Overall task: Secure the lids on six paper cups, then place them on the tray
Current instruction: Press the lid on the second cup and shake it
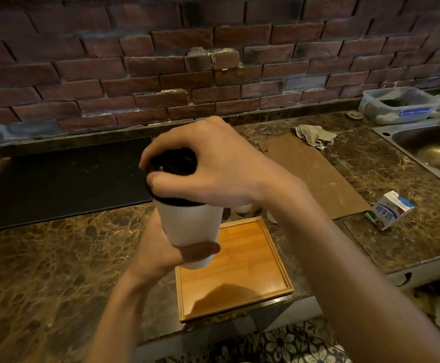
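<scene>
A white paper cup point(191, 226) is held up above the counter. My left hand point(161, 250) grips its lower part from the left and behind. My right hand point(208, 163) curls over the top, fingers round the black lid point(173, 163) that sits on the cup's rim. Below and to the right lies a square wooden tray point(255, 260) with nothing on it. Behind my right wrist, parts of other white cups point(243, 208) show on the counter, mostly hidden.
A black mat point(64, 179) lies at the left of the marble counter. A cardboard sheet point(315, 176) and a crumpled cloth point(315, 136) lie at the right. A milk carton point(389, 209), a steel sink point(428, 148) and a plastic box point(402, 106) stand further right.
</scene>
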The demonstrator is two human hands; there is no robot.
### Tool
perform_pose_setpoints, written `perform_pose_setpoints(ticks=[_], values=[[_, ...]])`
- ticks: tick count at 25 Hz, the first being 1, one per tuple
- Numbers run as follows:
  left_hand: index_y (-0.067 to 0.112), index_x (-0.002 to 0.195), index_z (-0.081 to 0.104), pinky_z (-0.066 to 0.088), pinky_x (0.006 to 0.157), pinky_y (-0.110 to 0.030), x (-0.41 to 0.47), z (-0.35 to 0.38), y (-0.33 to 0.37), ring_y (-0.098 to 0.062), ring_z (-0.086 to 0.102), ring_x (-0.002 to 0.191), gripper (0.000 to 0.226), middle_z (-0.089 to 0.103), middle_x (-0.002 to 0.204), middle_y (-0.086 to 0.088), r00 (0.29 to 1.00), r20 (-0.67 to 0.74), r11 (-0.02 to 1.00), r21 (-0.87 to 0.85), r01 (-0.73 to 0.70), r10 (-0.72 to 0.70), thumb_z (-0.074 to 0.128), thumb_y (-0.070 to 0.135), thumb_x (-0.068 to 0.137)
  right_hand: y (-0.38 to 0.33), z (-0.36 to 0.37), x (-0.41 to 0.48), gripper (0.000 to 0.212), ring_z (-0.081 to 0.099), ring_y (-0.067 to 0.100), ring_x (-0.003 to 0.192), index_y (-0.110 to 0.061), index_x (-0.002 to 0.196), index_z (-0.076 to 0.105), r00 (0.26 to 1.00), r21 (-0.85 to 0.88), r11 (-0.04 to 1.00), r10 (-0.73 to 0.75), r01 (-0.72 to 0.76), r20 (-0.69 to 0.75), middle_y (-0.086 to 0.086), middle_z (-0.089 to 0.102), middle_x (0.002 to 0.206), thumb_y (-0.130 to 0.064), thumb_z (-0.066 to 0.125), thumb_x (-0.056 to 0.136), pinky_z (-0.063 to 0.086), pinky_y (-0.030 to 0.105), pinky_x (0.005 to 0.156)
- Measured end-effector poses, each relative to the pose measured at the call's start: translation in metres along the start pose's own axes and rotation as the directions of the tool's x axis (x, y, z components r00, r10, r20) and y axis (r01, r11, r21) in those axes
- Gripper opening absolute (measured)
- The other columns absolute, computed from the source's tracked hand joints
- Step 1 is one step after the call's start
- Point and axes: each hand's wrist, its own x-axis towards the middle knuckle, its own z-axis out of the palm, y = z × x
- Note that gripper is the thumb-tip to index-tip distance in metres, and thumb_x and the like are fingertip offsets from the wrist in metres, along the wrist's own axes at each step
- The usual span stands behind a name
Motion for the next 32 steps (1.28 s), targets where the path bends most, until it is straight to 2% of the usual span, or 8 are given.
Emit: perform_pose_setpoints(ticks=[3, 7, 12, 15, 18, 23, 29, 32], values=[[0.01, 0.114, 0.057, 0.057, 0.069, -0.033, 0.004, -0.004, -0.001, -0.022, 0.068, 0.092, 0.073, 0.069, 0.105, -0.006, 0.998, 0.057, 1.0, 0.012, -0.001, 0.0, 0.088, 0.033, 0.051, 0.002, 0.0, -0.001, 0.03, 0.061, 0.008, 0.089, -0.025, 0.107, 0.07, 0.995, -0.033, 0.998, 0.054, -0.052, 0.083, -0.01, 0.069, 0.096, -0.045, 0.06, 0.088, 0.051, 0.033, 0.075], [0.018, 0.123, 0.049, 0.054, 0.065, -0.018, 0.006, 0.015, -0.002, -0.012, 0.065, 0.098, 0.08, 0.066, 0.109, 0.007, 0.971, -0.229, 0.993, 0.106, -0.048, 0.071, 0.084, 0.033, 0.053, -0.001, 0.02, 0.01, 0.035, 0.051, 0.016, 0.074, -0.026, 0.09, 0.06, 0.927, -0.241, 0.901, 0.32, -0.361, -0.194, -0.009, 0.054, 0.078, -0.059, 0.049, 0.087, 0.035, 0.032, 0.059], [0.021, 0.116, 0.056, 0.055, 0.064, -0.02, 0.017, -0.002, 0.006, -0.009, 0.067, 0.091, 0.072, 0.069, 0.101, 0.01, 0.997, 0.08, 1.0, -0.014, -0.003, 0.004, 0.088, 0.029, 0.052, 0.005, -0.015, 0.009, 0.026, 0.061, 0.001, 0.095, -0.025, 0.108, 0.071, 0.996, -0.025, 1.0, -0.009, 0.011, 0.083, -0.011, 0.07, 0.103, -0.041, 0.061, 0.089, 0.05, 0.014, 0.078], [0.019, 0.115, 0.054, 0.054, 0.065, -0.019, 0.02, 0.002, 0.004, -0.008, 0.066, 0.092, 0.075, 0.068, 0.102, 0.007, 1.0, -0.006, 1.0, 0.006, 0.009, -0.009, 0.088, 0.036, 0.05, 0.012, -0.004, 0.011, 0.034, 0.058, 0.008, 0.1, -0.03, 0.116, 0.066, 0.983, -0.088, 0.985, 0.156, -0.148, 0.095, -0.011, 0.065, 0.107, -0.049, 0.056, 0.09, 0.048, 0.022, 0.076], [0.007, 0.128, 0.043, 0.054, 0.067, -0.017, 0.023, 0.019, 0.001, -0.012, 0.063, 0.101, 0.09, 0.061, 0.114, -0.006, 0.976, -0.216, 0.996, 0.083, -0.021, 0.038, 0.084, 0.03, 0.052, 0.009, 0.017, 0.016, 0.043, 0.056, 0.017, 0.09, -0.03, 0.108, 0.067, 0.909, -0.246, 0.881, 0.356, -0.404, -0.217, -0.009, 0.06, 0.095, -0.063, 0.049, 0.086, 0.044, 0.033, 0.067], [0.008, 0.12, 0.051, 0.056, 0.071, -0.03, 0.026, -0.001, -0.001, -0.019, 0.066, 0.097, 0.088, 0.066, 0.108, -0.001, 0.999, 0.041, 1.0, -0.018, 0.012, -0.011, 0.088, 0.046, 0.05, 0.006, -0.014, 0.007, 0.027, 0.059, -0.005, 0.091, -0.023, 0.104, 0.074, 1.0, 0.006, 1.0, 0.0, 0.001, -0.031, -0.015, 0.068, 0.099, -0.039, 0.06, 0.087, 0.047, 0.011, 0.082], [0.02, 0.128, 0.043, 0.054, 0.073, -0.019, 0.024, 0.025, -0.002, -0.009, 0.06, 0.106, 0.083, 0.06, 0.116, 0.004, 0.975, -0.212, 0.994, 0.106, -0.04, 0.061, 0.085, 0.03, 0.057, 0.009, 0.004, 0.013, 0.039, 0.056, 0.019, 0.088, -0.029, 0.103, 0.069, 0.909, -0.274, 0.869, 0.372, -0.413, -0.19, -0.006, 0.064, 0.095, -0.059, 0.049, 0.088, 0.042, 0.035, 0.069], [0.01, 0.131, 0.04, 0.056, 0.074, -0.023, 0.025, 0.016, 0.0, -0.013, 0.061, 0.105, 0.089, 0.058, 0.117, -0.004, 0.995, -0.098, 0.999, 0.047, -0.02, 0.025, 0.089, 0.016, 0.057, 0.006, -0.006, 0.009, 0.034, 0.061, 0.008, 0.09, -0.025, 0.101, 0.074, 0.967, -0.154, 0.964, 0.192, -0.218, -0.168, -0.007, 0.07, 0.098, -0.051, 0.054, 0.09, 0.052, 0.025, 0.076]])
